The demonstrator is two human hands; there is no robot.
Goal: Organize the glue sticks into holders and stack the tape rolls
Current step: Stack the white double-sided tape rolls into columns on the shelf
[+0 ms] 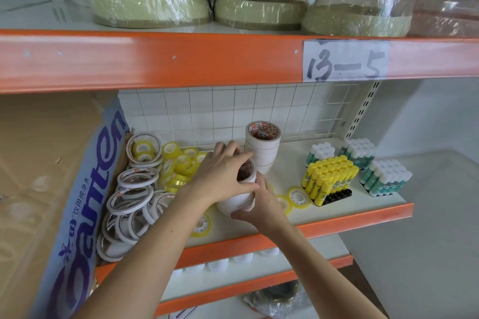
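Your hands point(228, 176) are holding a tape stack point(241, 199) mid-shelf. A taller stack point(263, 147) is standing at one o'clock, loose rolls point(132, 189) lying at nine, glue sticks point(329, 179) sitting at three.

Bright even light, soft focus, edges warped

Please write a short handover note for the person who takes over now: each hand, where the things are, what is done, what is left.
Left hand and right hand both grip a short stack of white tape rolls, tilted, at the middle of the shelf.
Done: a taller upright stack stands behind it; yellow glue sticks sit in a black holder, green-and-white glue sticks stand grouped to their right.
Left: thin white rolls and clear yellow rolls lie loose at left, a few flat at the shelf front.
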